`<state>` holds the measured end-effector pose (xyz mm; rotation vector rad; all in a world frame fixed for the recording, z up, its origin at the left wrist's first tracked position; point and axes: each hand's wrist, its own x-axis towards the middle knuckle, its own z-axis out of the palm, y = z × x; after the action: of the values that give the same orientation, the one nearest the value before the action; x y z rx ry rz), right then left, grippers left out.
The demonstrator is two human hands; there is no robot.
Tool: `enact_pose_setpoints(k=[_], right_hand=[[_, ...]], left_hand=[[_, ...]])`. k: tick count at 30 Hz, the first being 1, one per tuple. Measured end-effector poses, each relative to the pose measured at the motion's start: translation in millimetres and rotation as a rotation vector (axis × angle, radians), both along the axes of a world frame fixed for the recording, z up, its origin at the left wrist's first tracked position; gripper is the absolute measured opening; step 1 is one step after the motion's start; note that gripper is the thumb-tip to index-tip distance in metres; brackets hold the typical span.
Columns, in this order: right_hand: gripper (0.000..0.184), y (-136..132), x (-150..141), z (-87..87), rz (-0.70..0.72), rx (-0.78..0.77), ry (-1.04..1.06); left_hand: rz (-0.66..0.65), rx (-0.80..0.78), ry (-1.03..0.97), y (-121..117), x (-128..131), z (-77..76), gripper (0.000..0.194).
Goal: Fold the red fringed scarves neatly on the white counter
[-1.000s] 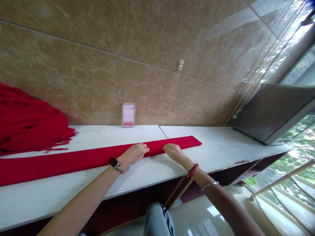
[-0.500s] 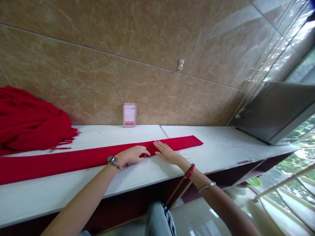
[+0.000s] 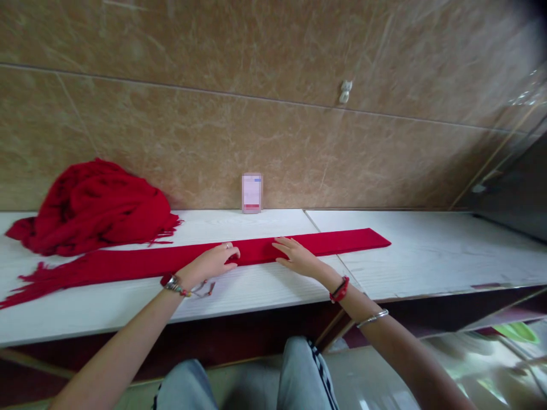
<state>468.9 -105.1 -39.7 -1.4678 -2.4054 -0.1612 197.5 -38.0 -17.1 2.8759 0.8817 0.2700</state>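
Note:
A long red scarf (image 3: 333,242), folded into a narrow strip, lies along the white counter (image 3: 427,256). Its fringed end (image 3: 25,282) reaches far left. My left hand (image 3: 211,263) rests on the strip's near edge with fingers curled and pinching the cloth. My right hand (image 3: 294,257) lies flat on the strip just to the right, fingers spread. A small gap of red cloth separates the two hands.
A heap of red fringed scarves (image 3: 94,208) sits at the back left against the tan marble wall. A small pink card (image 3: 252,193) stands upright against the wall behind my hands. My knees in grey trousers (image 3: 299,376) are below the counter edge.
The view has swung left, bringing the heap and fringed end into sight. My right hand went from gripping the strip's edge to lying flat on it. My left hand stayed on the cloth.

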Motion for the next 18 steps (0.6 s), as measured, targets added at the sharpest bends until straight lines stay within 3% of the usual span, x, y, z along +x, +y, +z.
enact_pose_setpoints(k=[3, 7, 12, 18], right_hand=[[0.036, 6.2, -35.1, 2.2, 0.138, 0.046, 0.034], [0.024, 11.1, -62.6, 0.9, 0.135, 0.043, -0.019], [0.022, 12.1, -66.9, -0.5, 0.116, 0.094, -0.128], [0.02, 10.2, -64.8, -3.2, 0.18, 0.171, -0.105]], left_hand=[[0.062, 0.057, 0.009, -2.4, -12.5, -3.7, 0.015], [0.117, 0.161, 0.002, -7.8, -23.4, -9.7, 0.018], [0.124, 0.23, 0.011, -17.6, -28.1, -10.9, 0.023], [0.108, 0.231, 0.009, -20.8, -25.0, -11.9, 0.026]])
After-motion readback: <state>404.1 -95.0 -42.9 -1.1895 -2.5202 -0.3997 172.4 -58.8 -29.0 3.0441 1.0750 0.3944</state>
